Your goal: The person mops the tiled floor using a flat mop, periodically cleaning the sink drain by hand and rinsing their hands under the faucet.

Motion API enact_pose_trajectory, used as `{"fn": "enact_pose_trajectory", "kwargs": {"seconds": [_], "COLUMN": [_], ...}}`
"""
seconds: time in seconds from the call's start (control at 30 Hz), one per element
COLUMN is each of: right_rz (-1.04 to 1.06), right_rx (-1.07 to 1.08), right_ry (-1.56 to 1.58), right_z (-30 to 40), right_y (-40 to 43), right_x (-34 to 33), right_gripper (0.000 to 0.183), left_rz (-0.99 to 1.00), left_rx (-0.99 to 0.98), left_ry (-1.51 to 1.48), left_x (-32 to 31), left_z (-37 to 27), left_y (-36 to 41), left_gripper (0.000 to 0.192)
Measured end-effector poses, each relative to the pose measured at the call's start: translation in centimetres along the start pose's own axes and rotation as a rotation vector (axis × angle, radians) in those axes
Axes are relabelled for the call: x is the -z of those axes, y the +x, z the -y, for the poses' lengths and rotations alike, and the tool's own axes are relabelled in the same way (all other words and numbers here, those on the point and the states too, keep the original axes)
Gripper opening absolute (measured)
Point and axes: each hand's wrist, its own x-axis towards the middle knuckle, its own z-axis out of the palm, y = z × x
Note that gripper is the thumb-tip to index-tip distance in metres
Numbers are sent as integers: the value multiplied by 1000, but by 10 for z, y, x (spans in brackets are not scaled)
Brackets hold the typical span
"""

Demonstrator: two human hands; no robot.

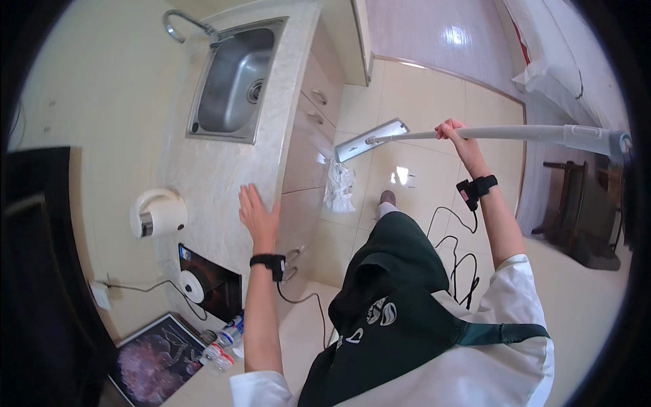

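My left hand (258, 214) lies palm down with spread fingers on the pale countertop (218, 175), near its front edge and below the sink. My right hand (453, 133) is closed around the light grey pole of a flat mop (519, 133). The mop's long flat head (371, 140) rests at a slant on the tiled floor by the cabinets. A crumpled white cloth or bag (339, 186) lies on the floor just below the mop head.
Left of the countertop's middle stands a white electric kettle (161, 213). A steel sink (231, 81) is set in the counter; a black cooktop (211, 282) holds a lidded pot. Plastic bottles (224, 346) stand beyond. Loose black cable (465, 269) trails near me; a dark chair (569, 203) is at right.
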Motion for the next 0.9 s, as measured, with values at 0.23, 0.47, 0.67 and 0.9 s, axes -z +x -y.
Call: {"fn": "enact_pose_trajectory", "kwargs": {"seconds": [0.23, 0.47, 0.67, 0.9], "right_rz": [-28, -34, -92, -253], "right_rx": [-74, -112, -177, -74], "right_ry": [37, 27, 39, 44], "right_z": [9, 14, 16, 33], "right_y": [5, 9, 10, 27], "right_x": [5, 7, 8, 20], "right_gripper": [29, 34, 35, 36], "left_rz": [34, -17, 1, 20], "left_rx": [-65, -129, -128, -151], "left_ry": [118, 179, 158, 230], "left_x": [-31, -36, -36, -37], "left_z": [-19, -3, -6, 2], "left_y": [47, 48, 48, 48], "left_gripper": [89, 88, 86, 88]}}
